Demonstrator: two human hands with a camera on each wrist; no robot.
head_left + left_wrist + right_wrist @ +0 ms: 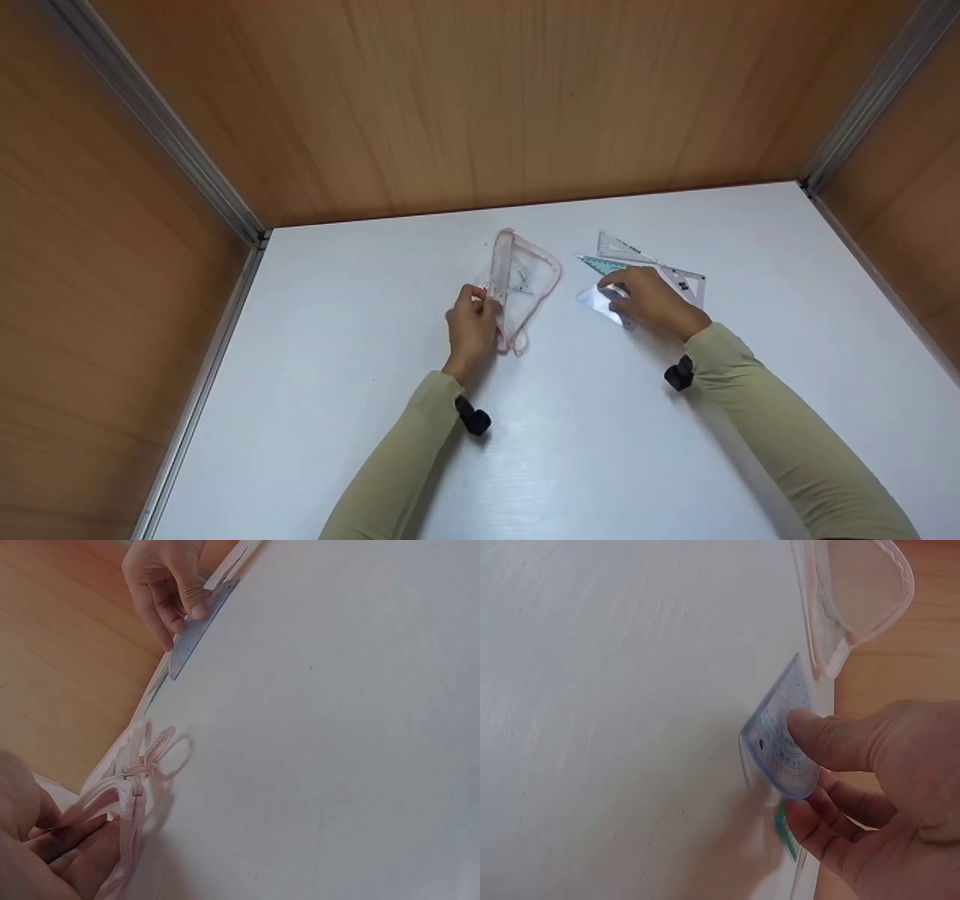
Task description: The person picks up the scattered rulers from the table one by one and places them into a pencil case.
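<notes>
A clear pouch (529, 281) with pink zipper trim lies open at the middle of the white table (375, 315). My left hand (484, 298) pinches its near-left edge; in the left wrist view the fingers (71, 844) grip the pink zipper band (135, 784). My right hand (613, 291) pinches a clear blue-tinted protractor (600, 304), tilted up off the table to the right of the pouch. In the right wrist view the thumb (832, 739) presses on the protractor (780, 742), with fingers beneath it. The pouch mouth (862, 592) gapes beyond it.
Clear set squares (626, 247), a teal-edged triangle (600, 264) and a ruler (684, 277) lie just behind my right hand. Wooden walls (480, 112) close in the table at the back and both sides.
</notes>
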